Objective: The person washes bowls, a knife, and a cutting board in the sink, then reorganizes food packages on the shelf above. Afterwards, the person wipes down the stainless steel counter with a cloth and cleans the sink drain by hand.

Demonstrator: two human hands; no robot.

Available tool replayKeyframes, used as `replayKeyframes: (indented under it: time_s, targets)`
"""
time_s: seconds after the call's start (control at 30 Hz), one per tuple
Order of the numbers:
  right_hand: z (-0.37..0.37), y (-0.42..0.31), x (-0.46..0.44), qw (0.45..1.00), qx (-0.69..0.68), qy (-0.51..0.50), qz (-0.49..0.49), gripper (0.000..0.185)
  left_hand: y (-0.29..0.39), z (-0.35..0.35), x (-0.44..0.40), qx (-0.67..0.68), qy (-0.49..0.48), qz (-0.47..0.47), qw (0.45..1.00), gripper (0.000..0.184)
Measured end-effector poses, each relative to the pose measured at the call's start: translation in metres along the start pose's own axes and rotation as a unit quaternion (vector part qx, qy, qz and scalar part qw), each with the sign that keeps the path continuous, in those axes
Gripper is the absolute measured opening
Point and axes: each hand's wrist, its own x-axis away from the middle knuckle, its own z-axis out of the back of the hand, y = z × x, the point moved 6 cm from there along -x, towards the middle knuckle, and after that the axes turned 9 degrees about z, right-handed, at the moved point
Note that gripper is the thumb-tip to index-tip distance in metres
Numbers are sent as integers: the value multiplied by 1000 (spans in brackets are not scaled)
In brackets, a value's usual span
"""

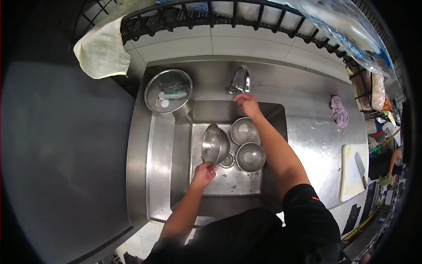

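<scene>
My left hand [203, 174] grips the rim of a metal bowl [212, 144], which is tilted on its side above the sink [206, 187]. At the base of the curved faucet [245, 79], my right hand [247, 104] has its fingers closed at the tap; what they hold, if anything, is too small to tell. Two more metal bowls lie on the sink floor, an upper one [244, 130] and a lower one [250, 157], beside the drain [228, 159].
A round metal container [168, 91] with items inside stands at the sink's upper left corner. To the right are a purple cloth [339, 111] and a white cutting board [351, 176] with a knife [360, 167]. A wire rack [193, 20] hangs above. Part of another person shows far right.
</scene>
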Motion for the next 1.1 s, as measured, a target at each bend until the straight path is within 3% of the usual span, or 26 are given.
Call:
replayKeyframes:
  time_s: [0.03,0.1,0.13,0.17,0.2,0.23,0.27,0.3,0.37,0.43,0.47,0.5,0.53,0.57,0.6,0.63,0.67,0.73,0.77,0.83,0.87,0.9,0.97,1.07,1.1]
  targets:
    - [-3,10,5,996,75,-30,27,16,-3,-18,-3,51,-29,29,998,12]
    - [-2,60,7,989,131,-59,-20,15,-5,-49,-16,76,-58,52,994,10]
    - [-10,49,19,936,303,-118,133,17,-3,-67,-23,105,-90,67,988,11]
    - [-22,43,32,827,458,-173,276,20,-1,-78,-30,103,-93,68,988,11]
    - [-26,30,39,826,461,-174,274,20,1,-92,-35,116,-140,52,982,10]
    - [-24,13,44,953,246,-147,103,26,1,-104,-39,130,-186,37,973,9]
    - [-25,4,59,992,8,-103,-79,34,-1,-114,-40,131,-184,43,973,9]
    - [-23,-14,70,991,9,-99,-85,34,2,-124,-37,140,-152,28,978,11]
    - [-18,-55,85,992,2,-124,33,52,6,-139,-41,147,-125,15,981,13]
    - [-4,-60,95,985,22,-161,56,58,26,-141,-46,121,-79,-102,984,16]
    - [1,-63,102,975,38,-202,78,67,32,-144,-48,118,-83,-100,984,16]
    - [12,-65,110,976,39,-199,78,67,50,-141,-45,25,-49,-192,980,18]
    - [24,-73,119,962,142,-185,142,68,67,-143,-38,-67,-12,-283,957,21]
    - [33,-81,128,934,243,-169,203,71,75,-146,-37,-69,-14,-283,957,21]
    - [40,-80,134,933,264,-149,192,72,92,-161,-21,-210,6,-401,892,22]
    - [44,-76,139,933,265,-148,193,72,103,-183,2,-341,27,-504,793,24]
    - [51,-67,140,941,254,-120,187,65,107,-197,12,-340,26,-505,792,24]
    - [60,-43,140,949,241,-95,182,60,109,-237,45,-491,49,-513,702,22]
    - [69,-23,136,972,180,-46,142,54,115,-248,55,-490,52,-514,702,22]
    - [69,4,127,988,116,-3,103,50,120,-260,55,-604,95,-427,666,25]
    - [63,26,124,999,-44,21,2,46,127,-257,53,-602,87,-465,643,35]
    - [52,43,125,973,-203,43,-101,42,132,-247,50,-602,92,-465,643,35]
    - [27,43,127,959,-244,67,-127,34,150,-222,61,-533,134,-555,625,35]
    - [-7,42,140,926,-311,-40,-212,34,156,-152,57,-496,180,-530,664,39]
    - [-7,38,145,930,-238,-110,-256,32,149,-128,57,-494,201,-444,720,39]
